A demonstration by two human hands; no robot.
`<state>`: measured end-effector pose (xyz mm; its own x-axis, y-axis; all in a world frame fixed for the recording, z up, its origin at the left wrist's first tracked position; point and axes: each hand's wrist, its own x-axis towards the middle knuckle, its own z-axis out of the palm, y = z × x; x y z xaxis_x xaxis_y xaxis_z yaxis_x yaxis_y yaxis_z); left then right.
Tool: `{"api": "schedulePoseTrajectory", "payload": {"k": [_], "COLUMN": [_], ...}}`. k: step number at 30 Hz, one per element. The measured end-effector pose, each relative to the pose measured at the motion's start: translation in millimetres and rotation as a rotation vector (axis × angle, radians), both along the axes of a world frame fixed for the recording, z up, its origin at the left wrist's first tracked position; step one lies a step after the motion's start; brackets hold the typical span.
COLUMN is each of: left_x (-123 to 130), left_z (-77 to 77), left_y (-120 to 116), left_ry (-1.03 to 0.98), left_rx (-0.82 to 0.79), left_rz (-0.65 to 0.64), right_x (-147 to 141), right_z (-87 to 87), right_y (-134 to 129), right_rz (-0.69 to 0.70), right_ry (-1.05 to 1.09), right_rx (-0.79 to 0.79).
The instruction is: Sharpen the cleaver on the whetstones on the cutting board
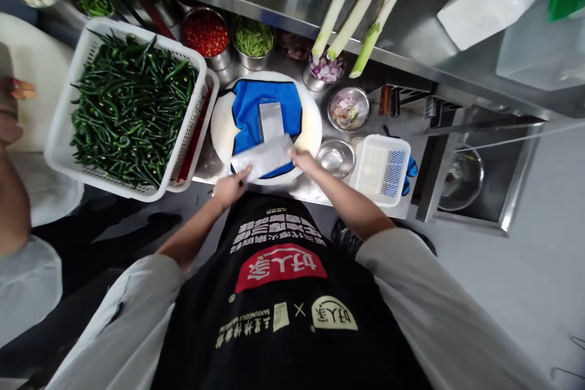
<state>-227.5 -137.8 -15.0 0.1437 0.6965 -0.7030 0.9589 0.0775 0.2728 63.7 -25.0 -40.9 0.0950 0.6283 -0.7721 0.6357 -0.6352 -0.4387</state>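
Note:
My left hand (231, 187) grips the near left end of a flat, whitish plastic bag (265, 157), thumb on top. At the bag's right end, my right hand (303, 160) has its fingers closed on the edge. The bag is stretched between both hands, over the near part of a blue cloth (247, 103) with dark edging. Beneath the cloth lies a round white cutting board (312, 111). Just beyond the bag, a pale grey, flat rectangular piece (271, 118) rests on the cloth; its kind I cannot make out.
A white basket of green chilies (132, 109) stands at left, beside another person's arm (11, 195). Behind the board are bowls of chopped red chili (205, 33), green slices (254, 36) and shallots (325, 67). Leeks (361, 3) overhang the shelf. A white plastic basket (381, 169) sits right.

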Motion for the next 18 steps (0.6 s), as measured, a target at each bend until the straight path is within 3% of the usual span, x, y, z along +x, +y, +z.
{"api": "schedulePoseTrajectory", "payload": {"k": [2,4,6,8,10,12,15,18], "left_x": [6,9,6,-2,-6,-2,18,59], "left_z": [3.1,2.5,1.6,7.6,24.6,47.2,69.9,74.6], "left_y": [-37,-48,-23,18,48,49,20,3], "left_ry": [-0.043,-0.038,0.015,0.067,0.082,0.041,-0.180,-0.489], "left_rx": [-0.077,-0.088,-0.025,0.061,0.131,0.178,0.224,0.186], "left_rz": [-0.025,-0.007,0.039,0.063,0.044,0.030,0.127,0.326], "right_x": [12,14,3,-12,-16,2,49,88], "right_z": [5.6,3.3,-2.6,-1.6,13.7,39.0,71.4,81.1], "right_y": [-46,-62,-37,7,39,39,-15,-83], "right_rz": [-0.026,-0.051,-0.069,-0.114,-0.164,-0.183,-0.164,-0.197], "right_ry": [0.029,0.071,0.117,0.158,0.207,0.304,0.530,0.594], "right_rx": [-0.043,-0.025,0.041,0.114,0.147,0.187,0.272,0.263]}}
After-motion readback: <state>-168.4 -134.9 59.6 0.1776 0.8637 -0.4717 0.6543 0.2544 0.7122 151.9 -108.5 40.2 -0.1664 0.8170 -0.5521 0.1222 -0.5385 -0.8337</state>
